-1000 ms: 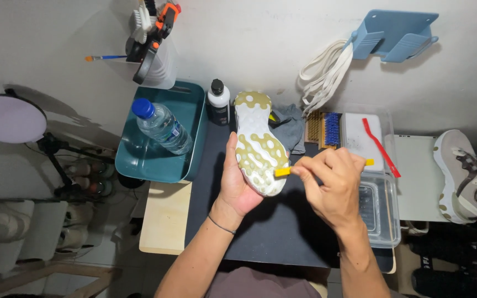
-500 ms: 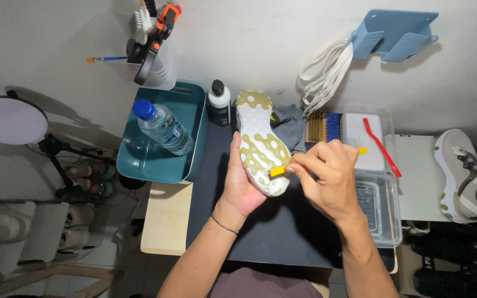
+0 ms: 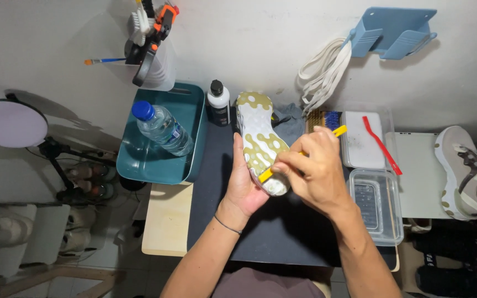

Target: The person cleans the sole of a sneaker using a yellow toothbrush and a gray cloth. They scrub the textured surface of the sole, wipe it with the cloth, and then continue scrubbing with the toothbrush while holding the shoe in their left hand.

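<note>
My left hand (image 3: pixel 245 185) grips a shoe (image 3: pixel 259 138) from behind, its white and olive-gold sole turned up toward me. In my right hand (image 3: pixel 317 171) is a yellow-handled brush (image 3: pixel 338 131); its head presses on the lower part of the sole, close to the heel. Both hands hover over a dark mat (image 3: pixel 282 232) on the small table.
A teal tub (image 3: pixel 189 113) holding a water bottle (image 3: pixel 161 128) stands at the left, with a black bottle (image 3: pixel 218 102) beside it. Clear plastic boxes (image 3: pixel 376 207), a red tool (image 3: pixel 381 144) and brushes lie at the right. Another shoe (image 3: pixel 467 171) rests far right. White laces (image 3: pixel 321 74) hang on the wall.
My right hand and the brush have slid down the sole toward the heel. The shoe has tilted slightly in my left hand.
</note>
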